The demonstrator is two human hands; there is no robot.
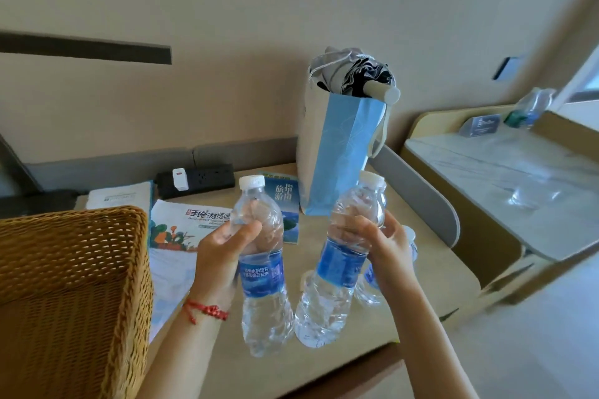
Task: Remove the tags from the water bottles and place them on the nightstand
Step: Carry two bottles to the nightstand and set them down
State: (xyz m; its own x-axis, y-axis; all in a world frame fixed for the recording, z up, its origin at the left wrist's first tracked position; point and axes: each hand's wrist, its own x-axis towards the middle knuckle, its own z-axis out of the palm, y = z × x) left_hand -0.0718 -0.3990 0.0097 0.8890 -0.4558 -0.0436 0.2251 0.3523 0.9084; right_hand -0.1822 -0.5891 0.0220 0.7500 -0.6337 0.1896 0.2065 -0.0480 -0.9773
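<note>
A: how far along?
B: left hand [223,246] grips one bottle [261,256], right hand [379,243] wraps two bottles [337,256], all right of the basket [71,285]. No tags visible; nightstand placement left, I'd guess.

I see three clear plastic bottles with white caps and blue labels. The left bottle [262,266] is held upright, tilted slightly, its base above the table's near edge; its label carries white print. The middle bottle [337,262] leans with its cap toward the right and its base close beside the left bottle's base. The third bottle [369,282] sits just behind the middle one, mostly hidden, only its lower body and part of its label showing. I cannot tell whether any carries a tag. The nightstand [505,172], pale-topped, stands to the right.
</note>
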